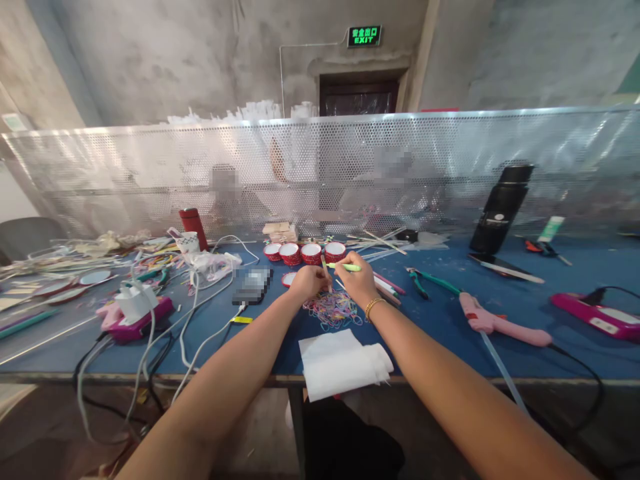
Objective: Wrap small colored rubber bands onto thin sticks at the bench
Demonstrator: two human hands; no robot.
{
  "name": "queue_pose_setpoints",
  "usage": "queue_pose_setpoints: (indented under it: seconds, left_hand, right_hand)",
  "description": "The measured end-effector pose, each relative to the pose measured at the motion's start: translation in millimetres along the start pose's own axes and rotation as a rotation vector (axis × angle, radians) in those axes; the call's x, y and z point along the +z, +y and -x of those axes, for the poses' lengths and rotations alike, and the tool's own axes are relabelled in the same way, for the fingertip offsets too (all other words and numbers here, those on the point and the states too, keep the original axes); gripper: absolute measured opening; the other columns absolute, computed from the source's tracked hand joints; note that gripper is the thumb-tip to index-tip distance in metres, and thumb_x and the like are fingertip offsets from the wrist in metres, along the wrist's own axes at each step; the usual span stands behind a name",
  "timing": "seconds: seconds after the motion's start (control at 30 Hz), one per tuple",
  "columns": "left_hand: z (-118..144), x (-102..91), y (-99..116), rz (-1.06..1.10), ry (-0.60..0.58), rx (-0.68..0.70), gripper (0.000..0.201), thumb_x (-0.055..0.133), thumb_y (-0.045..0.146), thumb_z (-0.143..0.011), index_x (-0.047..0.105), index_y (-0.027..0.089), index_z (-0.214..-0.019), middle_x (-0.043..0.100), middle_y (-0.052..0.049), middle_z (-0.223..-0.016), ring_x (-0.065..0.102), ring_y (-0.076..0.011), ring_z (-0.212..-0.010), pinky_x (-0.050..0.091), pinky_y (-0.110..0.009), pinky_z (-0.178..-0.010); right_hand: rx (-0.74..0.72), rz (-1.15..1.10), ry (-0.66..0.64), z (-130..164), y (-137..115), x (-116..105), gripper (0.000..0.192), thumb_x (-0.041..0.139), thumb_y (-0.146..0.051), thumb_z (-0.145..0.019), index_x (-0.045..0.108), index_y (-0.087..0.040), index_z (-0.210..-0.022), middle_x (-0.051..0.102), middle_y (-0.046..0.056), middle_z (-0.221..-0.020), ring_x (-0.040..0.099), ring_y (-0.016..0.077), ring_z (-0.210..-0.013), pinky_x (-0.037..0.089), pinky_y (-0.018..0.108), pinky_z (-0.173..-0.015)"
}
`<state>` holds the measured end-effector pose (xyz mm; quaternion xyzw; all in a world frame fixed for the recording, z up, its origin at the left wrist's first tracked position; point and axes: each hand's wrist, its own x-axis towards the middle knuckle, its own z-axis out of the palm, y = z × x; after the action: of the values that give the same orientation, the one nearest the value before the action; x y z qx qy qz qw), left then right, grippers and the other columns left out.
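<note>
My left hand [310, 283] is closed on a thin flat wooden stick [325, 274], which stands roughly upright over the pile. Between the fingers of my right hand [359, 279] is a light green marker [350, 267], its left end close to the stick; whether they touch I cannot tell. Directly below both hands lies a tangled heap of colourful rubber bands [334, 313]. Behind the hands stand several round red items with white tops [311, 251], and another white disc [289, 279] is partly hidden by my left hand. Folded white tissue [345, 365] lies nearest to me.
Right: green-handled pliers [434, 280], a pink glue gun [503, 323], a tall black bottle [501, 210] and a magenta power strip [600, 317]. Left: a blurred phone [253, 287] on a cable, another power strip [143, 320], a red flask [193, 228]. A perforated metal screen [300, 153] bounds the back.
</note>
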<state>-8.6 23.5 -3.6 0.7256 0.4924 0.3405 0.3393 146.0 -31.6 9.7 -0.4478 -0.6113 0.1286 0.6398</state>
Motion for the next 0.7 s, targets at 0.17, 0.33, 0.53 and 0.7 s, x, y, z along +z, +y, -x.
queue_pose_setpoints:
  seconds: [0.17, 0.33, 0.53, 0.7]
  left_hand:
    - [-2.0, 1.3, -1.3, 0.047, -0.014, -0.004, 0.005, 0.074, 0.019, -0.078, 0.074, 0.015, -0.075, 0.073, -0.001, -0.071, 0.069, -0.0127, -0.067, 0.054, -0.020, -0.066]
    - [-0.6, 1.4, 0.8, 0.066, -0.011, -0.015, 0.005, 0.073, 0.017, -0.079, 0.074, 0.015, -0.074, 0.074, -0.002, -0.072, 0.069, -0.0130, -0.067, 0.053, -0.020, -0.065]
    - [2.3, -0.7, 4.5, -0.002, -0.007, 0.003, 0.006, 0.071, 0.017, -0.079, 0.074, 0.016, -0.074, 0.074, -0.002, -0.071, 0.067, -0.0125, -0.065, 0.051, -0.020, -0.062]
    - [2.8, -0.4, 6.2, 0.048, -0.015, -0.012, 0.005, 0.070, 0.016, -0.079, 0.074, 0.015, -0.075, 0.072, -0.001, -0.069, 0.066, -0.0123, -0.064, 0.052, -0.020, -0.063]
  right_hand:
    - [-0.011, -0.009, -0.003, -0.1, 1.6, 0.5, 0.014, 0.058, -0.035, -0.076, 0.054, -0.026, -0.066, 0.066, 0.000, -0.067, 0.059, 0.0195, -0.065, 0.044, 0.031, -0.066]
    - [0.009, 0.013, 0.000, -0.9, 1.8, 0.2, 0.014, 0.058, -0.036, -0.075, 0.053, -0.026, -0.066, 0.065, -0.001, -0.066, 0.058, 0.0199, -0.065, 0.043, 0.031, -0.064]
    - [0.009, -0.008, -0.013, -1.0, 2.5, -0.1, 0.015, 0.059, -0.036, -0.076, 0.054, -0.026, -0.067, 0.066, -0.001, -0.066, 0.059, 0.0196, -0.065, 0.044, 0.031, -0.066]
    - [0.015, 0.023, 0.014, -1.6, 2.9, -0.3, 0.014, 0.058, -0.036, -0.075, 0.053, -0.026, -0.066, 0.065, -0.001, -0.065, 0.058, 0.0196, -0.064, 0.042, 0.031, -0.063]
